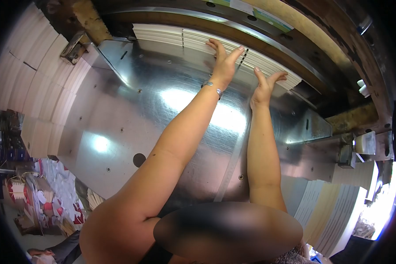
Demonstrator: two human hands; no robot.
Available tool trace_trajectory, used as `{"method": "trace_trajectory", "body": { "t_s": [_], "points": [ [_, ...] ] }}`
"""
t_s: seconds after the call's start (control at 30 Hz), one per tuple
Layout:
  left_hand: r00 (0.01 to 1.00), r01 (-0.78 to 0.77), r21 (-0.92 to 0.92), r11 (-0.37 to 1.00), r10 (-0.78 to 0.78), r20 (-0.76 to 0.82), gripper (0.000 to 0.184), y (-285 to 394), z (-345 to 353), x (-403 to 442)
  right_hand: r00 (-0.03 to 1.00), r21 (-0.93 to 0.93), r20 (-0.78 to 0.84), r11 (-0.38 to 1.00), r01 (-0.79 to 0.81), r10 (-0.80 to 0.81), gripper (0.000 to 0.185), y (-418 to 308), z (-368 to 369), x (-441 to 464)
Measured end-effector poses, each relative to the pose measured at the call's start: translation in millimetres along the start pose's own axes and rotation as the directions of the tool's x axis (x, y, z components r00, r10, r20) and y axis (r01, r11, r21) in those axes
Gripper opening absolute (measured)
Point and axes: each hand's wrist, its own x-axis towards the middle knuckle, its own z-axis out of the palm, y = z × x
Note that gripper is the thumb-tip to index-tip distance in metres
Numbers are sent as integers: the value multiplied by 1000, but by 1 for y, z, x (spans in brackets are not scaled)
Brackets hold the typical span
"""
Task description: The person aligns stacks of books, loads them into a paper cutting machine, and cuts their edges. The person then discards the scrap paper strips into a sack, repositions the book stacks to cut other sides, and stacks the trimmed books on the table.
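A blurred oval (229, 233) covers the lower middle, hiding whatever lies behind it from me, and the corners fall away into black. The row of paper stacks (158, 34) lies along the far side of the metal table (119, 105); its back is lost to me behind the brown beam (180, 22). The left hand (224, 66), with a shiny band (219, 93) at the wrist, stands at the near face of that row, fingers and thumb spread; the right hand (263, 90) is spread too, further right along it. Neither is clenched or grasping anything; whether the fingertips press or merely rest there, I can't tell. Bare metal lies open between the left arm (176, 141) and the right arm (264, 145), and a wider stretch is open left of the left arm, past a round hole (139, 160). Tall paper piles (53, 61) close off the left edge, a thick block of sheets (332, 215) bounds the near right, and scraps (59, 180) crowd beyond the table at lower left
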Motion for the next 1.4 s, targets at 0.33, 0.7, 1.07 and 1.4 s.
{"method": "trace_trajectory", "body": {
  "t_s": [0.33,0.7,1.07,1.4],
  "points": [
    [991,-13,125,992,-4,137,116,-8,-38,-57,998,68,53,997,38,-42,139,13,-7,7],
    [849,-427,796,429,-112,516,101,116,-201,-360,846,-382,530,875,298,-57,126,-28,-62,-80],
    [939,-323,941,-105,-159,305,101,158,-367,-436,588,-694,718,450,562,373,119,-209,-205,-376],
    [855,-508,859,-66,-160,493,91,166,-426,-427,665,-741,671,261,619,328,119,-206,-247,-411]
  ]
}}
